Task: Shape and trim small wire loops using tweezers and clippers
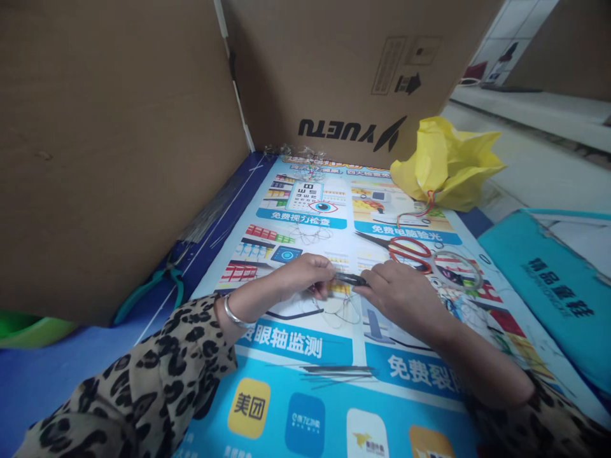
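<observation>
My left hand (310,272) is closed in a pinch, with thin wire (347,313) hanging in loose loops just below. My right hand (398,296) is wrapped round a pair of dark-jawed pliers (351,278). The jaws point left and reach the fingertips of my left hand; the handles are mostly hidden in my right palm. Beyond my right hand lie red-handled scissors (414,253), and beside them a clear ring like a tape roll (478,275). A small bundle of thin dark wires (338,370) lies flat in front of my hands.
A printed poster (305,391) covers the table. Cardboard (310,76) walls stand at the back and left. Teal-handled pliers (177,287) and straight wires (203,219) lie left. A crumpled yellow bag (443,162) and a teal box (548,273) sit right. Tangled wire (310,166) lies far back.
</observation>
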The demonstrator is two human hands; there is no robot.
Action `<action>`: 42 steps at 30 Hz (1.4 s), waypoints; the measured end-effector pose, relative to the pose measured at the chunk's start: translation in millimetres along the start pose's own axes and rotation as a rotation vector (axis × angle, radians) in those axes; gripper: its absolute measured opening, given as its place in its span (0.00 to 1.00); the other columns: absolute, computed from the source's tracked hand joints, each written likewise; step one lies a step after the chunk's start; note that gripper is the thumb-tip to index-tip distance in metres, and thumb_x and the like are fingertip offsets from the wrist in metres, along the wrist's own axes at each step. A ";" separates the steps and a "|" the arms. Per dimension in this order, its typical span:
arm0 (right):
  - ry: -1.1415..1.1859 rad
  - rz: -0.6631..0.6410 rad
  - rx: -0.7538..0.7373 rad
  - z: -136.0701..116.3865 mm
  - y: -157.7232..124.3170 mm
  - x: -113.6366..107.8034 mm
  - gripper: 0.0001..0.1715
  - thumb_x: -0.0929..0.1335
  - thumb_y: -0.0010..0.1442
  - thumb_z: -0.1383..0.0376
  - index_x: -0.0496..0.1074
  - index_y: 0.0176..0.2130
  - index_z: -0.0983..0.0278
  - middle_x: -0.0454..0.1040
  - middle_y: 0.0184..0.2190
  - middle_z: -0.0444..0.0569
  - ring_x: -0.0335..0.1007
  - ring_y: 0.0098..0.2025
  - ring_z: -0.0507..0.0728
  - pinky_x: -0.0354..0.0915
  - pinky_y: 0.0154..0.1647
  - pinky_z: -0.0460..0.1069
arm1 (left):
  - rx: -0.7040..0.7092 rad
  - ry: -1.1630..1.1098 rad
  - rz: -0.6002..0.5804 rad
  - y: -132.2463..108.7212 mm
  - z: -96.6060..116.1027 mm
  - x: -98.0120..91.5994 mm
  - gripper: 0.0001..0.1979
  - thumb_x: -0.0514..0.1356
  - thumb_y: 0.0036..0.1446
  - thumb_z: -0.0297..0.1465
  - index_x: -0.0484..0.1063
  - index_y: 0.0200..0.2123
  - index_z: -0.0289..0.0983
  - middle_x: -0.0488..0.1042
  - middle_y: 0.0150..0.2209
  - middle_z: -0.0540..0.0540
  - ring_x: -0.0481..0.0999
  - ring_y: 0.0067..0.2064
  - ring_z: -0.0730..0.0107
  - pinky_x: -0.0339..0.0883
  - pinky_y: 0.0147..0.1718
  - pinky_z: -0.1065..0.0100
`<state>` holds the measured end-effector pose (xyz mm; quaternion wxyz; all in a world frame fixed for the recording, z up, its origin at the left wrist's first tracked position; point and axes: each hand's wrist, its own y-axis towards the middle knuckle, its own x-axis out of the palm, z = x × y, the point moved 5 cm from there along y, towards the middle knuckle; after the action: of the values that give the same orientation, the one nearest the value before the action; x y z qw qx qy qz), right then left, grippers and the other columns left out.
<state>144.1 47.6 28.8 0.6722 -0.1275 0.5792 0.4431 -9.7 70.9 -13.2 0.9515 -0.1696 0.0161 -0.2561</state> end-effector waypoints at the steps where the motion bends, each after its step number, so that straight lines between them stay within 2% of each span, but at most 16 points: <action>1: 0.000 0.002 -0.009 0.1 -0.3 0.2 0.16 0.61 0.61 0.57 0.70 0.31 0.65 0.69 0.27 0.49 0.60 0.31 0.55 0.49 0.32 0.49 | -0.008 0.003 -0.001 -0.3 0.2 0.2 0.08 0.57 0.52 0.32 0.65 0.25 0.33 0.69 0.16 0.50 0.68 0.18 0.78 0.62 0.20 0.76; 10: -0.026 0.033 -0.049 1.8 -3.0 1.2 0.16 0.61 0.60 0.58 0.71 0.33 0.66 0.69 0.27 0.50 0.59 0.31 0.56 0.49 0.33 0.50 | -0.035 0.019 -0.008 -2.7 3.1 2.7 0.07 0.55 0.53 0.31 0.65 0.25 0.34 0.69 0.15 0.50 0.68 0.18 0.78 0.61 0.20 0.75; 17: 0.015 0.034 0.043 1.2 -2.4 1.9 0.18 0.60 0.61 0.56 0.71 0.33 0.65 0.70 0.26 0.49 0.62 0.31 0.55 0.50 0.30 0.48 | -0.017 0.019 -0.034 -0.9 0.4 1.7 0.06 0.56 0.52 0.31 0.66 0.27 0.34 0.71 0.18 0.50 0.70 0.19 0.78 0.60 0.21 0.76; 25: 0.078 0.010 0.170 3.2 -5.1 7.0 0.20 0.59 0.62 0.54 0.70 0.31 0.64 0.73 0.27 0.47 0.67 0.30 0.53 0.50 0.27 0.47 | 0.025 -0.046 0.035 -1.4 2.0 -1.9 0.05 0.58 0.52 0.31 0.67 0.29 0.33 0.72 0.20 0.50 0.71 0.21 0.78 0.64 0.24 0.75; 33: 0.082 0.033 0.149 2.8 -5.3 7.6 0.19 0.59 0.61 0.55 0.70 0.31 0.64 0.73 0.26 0.46 0.68 0.30 0.52 0.51 0.28 0.47 | 0.030 -0.024 0.051 -0.8 0.7 -3.3 0.07 0.57 0.52 0.33 0.67 0.29 0.34 0.72 0.20 0.50 0.71 0.20 0.78 0.61 0.21 0.76; 42: 0.004 0.053 0.036 -2.6 -5.1 4.0 0.16 0.61 0.60 0.56 0.70 0.31 0.64 0.69 0.25 0.47 0.63 0.30 0.54 0.49 0.30 0.48 | 0.012 -0.021 0.052 -2.2 2.2 -2.1 0.08 0.58 0.52 0.33 0.66 0.28 0.33 0.71 0.19 0.50 0.69 0.19 0.79 0.58 0.20 0.76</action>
<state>145.9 44.7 22.7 0.6613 -0.1009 0.5917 0.4498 -12.3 70.8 -10.5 0.9589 -0.1662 0.0091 -0.2297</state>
